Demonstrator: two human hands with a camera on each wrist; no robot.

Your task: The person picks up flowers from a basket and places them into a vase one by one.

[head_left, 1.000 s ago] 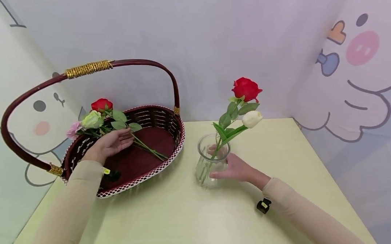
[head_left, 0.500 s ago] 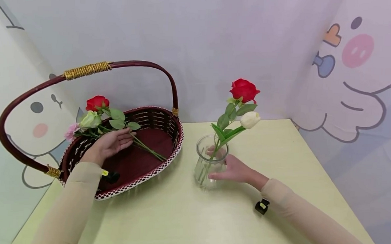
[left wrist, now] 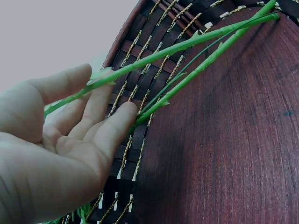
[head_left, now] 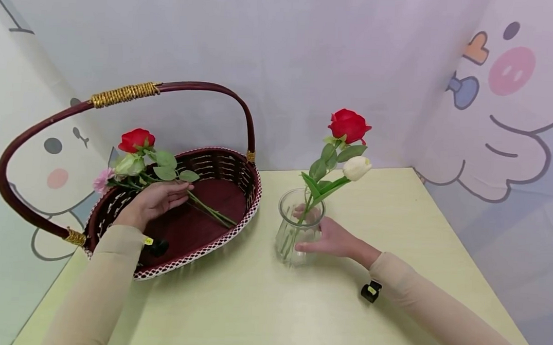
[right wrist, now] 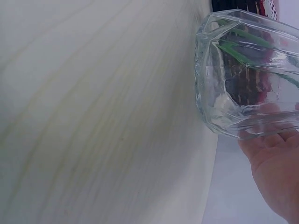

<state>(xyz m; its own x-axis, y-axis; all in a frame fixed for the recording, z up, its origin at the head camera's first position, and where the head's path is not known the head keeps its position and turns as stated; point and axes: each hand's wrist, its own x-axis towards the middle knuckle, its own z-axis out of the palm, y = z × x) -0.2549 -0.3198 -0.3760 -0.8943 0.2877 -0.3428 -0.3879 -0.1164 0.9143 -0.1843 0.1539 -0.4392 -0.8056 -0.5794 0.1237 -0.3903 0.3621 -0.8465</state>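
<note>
In the basket, my left hand [head_left: 161, 201] has its fingers curled at the flower stems. One green stem [left wrist: 154, 58] runs between the thumb and fingers in the left wrist view; a second stem [left wrist: 201, 67] passes by a fingertip. Above this hand are a red rose [head_left: 137, 140], a pale green rose [head_left: 130, 164] and a pink flower [head_left: 103, 181]. My right hand [head_left: 336, 239] holds the clear glass vase [head_left: 285, 240] around its side, thumb in front and fingers behind. A red rose [head_left: 349, 126] and a white tulip [head_left: 356, 168] lean rightward in the vase.
The dark red woven basket [head_left: 199, 254] has a tall arched handle [head_left: 206, 87] rising over the left forearm. It stands left of the vase on a pale wooden table [head_left: 233, 309]. A cartoon-printed cloth backdrop [head_left: 290, 65] surrounds the table's back and sides.
My left fingers have curled in more, and the red rose in the basket has risen slightly and shifted left. The right hand and the vase have stayed in place.
</note>
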